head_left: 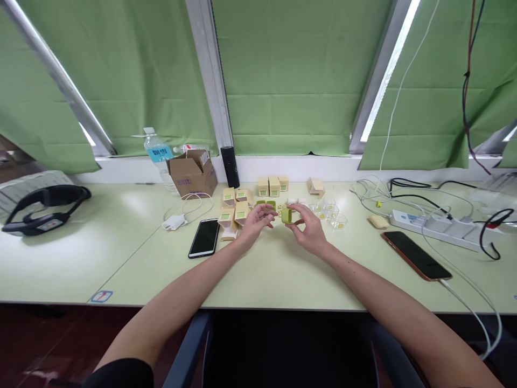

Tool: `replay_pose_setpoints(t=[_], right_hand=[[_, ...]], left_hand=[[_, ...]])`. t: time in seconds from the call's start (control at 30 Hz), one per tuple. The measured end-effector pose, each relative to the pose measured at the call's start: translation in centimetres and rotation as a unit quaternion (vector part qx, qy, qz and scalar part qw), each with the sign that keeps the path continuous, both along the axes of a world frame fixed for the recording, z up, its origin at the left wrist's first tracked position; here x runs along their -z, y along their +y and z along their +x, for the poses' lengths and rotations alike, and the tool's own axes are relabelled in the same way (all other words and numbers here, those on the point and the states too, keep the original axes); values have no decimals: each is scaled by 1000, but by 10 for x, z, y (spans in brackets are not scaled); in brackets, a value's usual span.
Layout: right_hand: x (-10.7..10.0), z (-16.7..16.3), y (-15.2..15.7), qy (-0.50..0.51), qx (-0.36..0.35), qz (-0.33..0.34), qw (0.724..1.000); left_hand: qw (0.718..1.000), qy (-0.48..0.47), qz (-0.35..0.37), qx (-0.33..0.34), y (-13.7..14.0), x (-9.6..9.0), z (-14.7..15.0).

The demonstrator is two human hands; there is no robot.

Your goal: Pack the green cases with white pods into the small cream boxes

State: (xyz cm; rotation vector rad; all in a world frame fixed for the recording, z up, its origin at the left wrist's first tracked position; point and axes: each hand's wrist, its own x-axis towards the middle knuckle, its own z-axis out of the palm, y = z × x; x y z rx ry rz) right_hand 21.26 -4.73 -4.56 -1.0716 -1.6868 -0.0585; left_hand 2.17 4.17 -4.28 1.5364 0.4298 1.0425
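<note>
My right hand [310,230] grips a small olive-green square cup-like piece [286,216] between thumb and fingers, just above the table. To its left, my left hand [255,222] holds nothing; its fingers are loosely curled and apart, pointing at the green piece. Behind the hands lie more green pieces [271,205], partly hidden by my left fingers. Small tan cardboard boxes [241,211] with green windows stand and lie beside my left hand, some with flaps up. Right of my right hand sit several clear plastic cups [338,221] with yellowish spots.
Further back are three tan boxes [273,187], another tan box [315,186], a black cylinder [230,167] and an open carton [193,175]. A black phone [204,237] lies left, another phone [417,255] right, near a power strip [436,229] with tangled cables.
</note>
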Motion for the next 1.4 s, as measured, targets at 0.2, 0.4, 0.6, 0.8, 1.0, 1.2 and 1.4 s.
replay_pose_setpoints(t=[0.2,0.4,0.6,0.8,1.0,1.2,1.4], right_hand=[[1,1,-1,-71,35,4,997],[5,0,0,-134,63,46,988],[0,1,-1,-185,95,98,973],[0,0,-1,-194,103,107,970],[1,0,0,-187,85,111,972],[0,1,-1,-180,76,105,975],[0,1,-1,-159,68,123,977]], left_hand=[[960,92,254,-73,-10,-1,-4],[928,118,339,-97,-16,-2,0],[928,113,335,-117,-14,-1,0],[926,105,343,-118,-17,-2,1],[922,89,357,-121,-16,-1,0],[918,81,365,-129,-17,-2,0],[921,79,361,-124,-18,-5,0]])
